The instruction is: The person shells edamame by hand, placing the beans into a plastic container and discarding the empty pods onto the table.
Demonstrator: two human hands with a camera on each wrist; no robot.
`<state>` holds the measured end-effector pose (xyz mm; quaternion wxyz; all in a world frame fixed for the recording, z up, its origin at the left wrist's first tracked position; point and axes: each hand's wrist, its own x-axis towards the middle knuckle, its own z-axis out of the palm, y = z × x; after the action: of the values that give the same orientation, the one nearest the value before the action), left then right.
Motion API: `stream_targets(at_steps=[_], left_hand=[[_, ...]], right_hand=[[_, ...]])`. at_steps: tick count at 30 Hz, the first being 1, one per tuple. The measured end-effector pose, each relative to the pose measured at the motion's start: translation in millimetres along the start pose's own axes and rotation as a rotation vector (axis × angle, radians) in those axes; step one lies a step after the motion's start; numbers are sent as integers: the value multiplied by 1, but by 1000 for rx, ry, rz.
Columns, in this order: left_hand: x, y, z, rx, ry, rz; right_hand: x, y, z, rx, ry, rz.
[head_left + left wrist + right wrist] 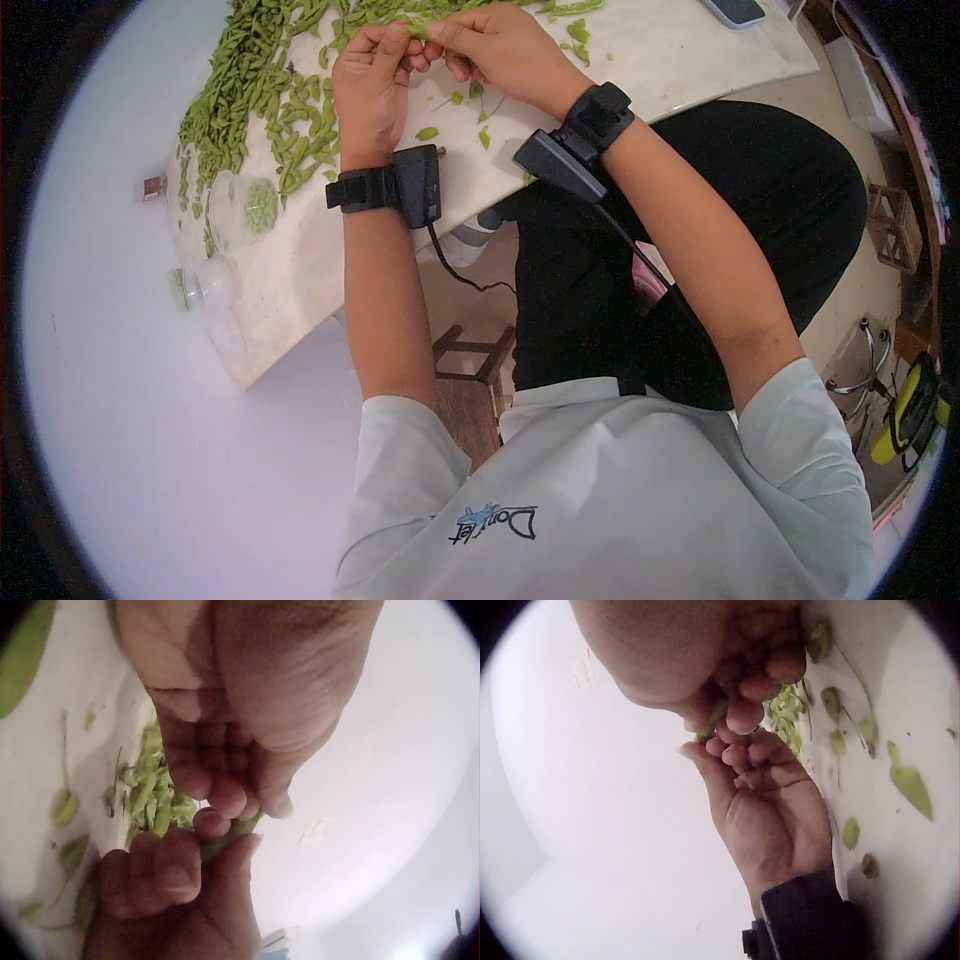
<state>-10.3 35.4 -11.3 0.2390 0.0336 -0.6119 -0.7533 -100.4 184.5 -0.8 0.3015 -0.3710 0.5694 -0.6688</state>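
Both hands meet over the table's far side, in the upper part of the head view. A green soybean pod [417,31] is pinched between the thumb and fingers of the left hand [370,90]. From the other side the right hand [515,58] pinches the same pod. In the left wrist view the pod [219,844] shows between the fingertips of the two hands, partly covered by them. The right wrist view has a piece of the pod [714,718] showing by the right thumb.
A large pile of green pods [235,110] spreads over the white table [300,325] to the left. A clear bowl with shelled beans [260,205] stands near the table's left edge. Loose leaves and stems [911,787] lie under the hands. A phone-like device [738,10] lies at the top right.
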Motion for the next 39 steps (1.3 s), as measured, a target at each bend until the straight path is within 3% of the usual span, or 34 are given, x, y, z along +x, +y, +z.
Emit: stream_targets(at_steps=[11,25,29,34,39], left_hand=[[3,-4,-6,39,-37,-42],[1,-4,-8,70,-102,-76],[-2,-1,2,88,-27,-49],[-2,-2,-4,235,-74,-38],[-1,3,-1,206,6,-90]], right_hand=[[0,2,0,125,58,-9],[3,10,-2,-159,232,-161],[5,13,-4,-257,239,-198],[6,15,-4,-257,263,-195],[6,12,-1,-229,205,-160]])
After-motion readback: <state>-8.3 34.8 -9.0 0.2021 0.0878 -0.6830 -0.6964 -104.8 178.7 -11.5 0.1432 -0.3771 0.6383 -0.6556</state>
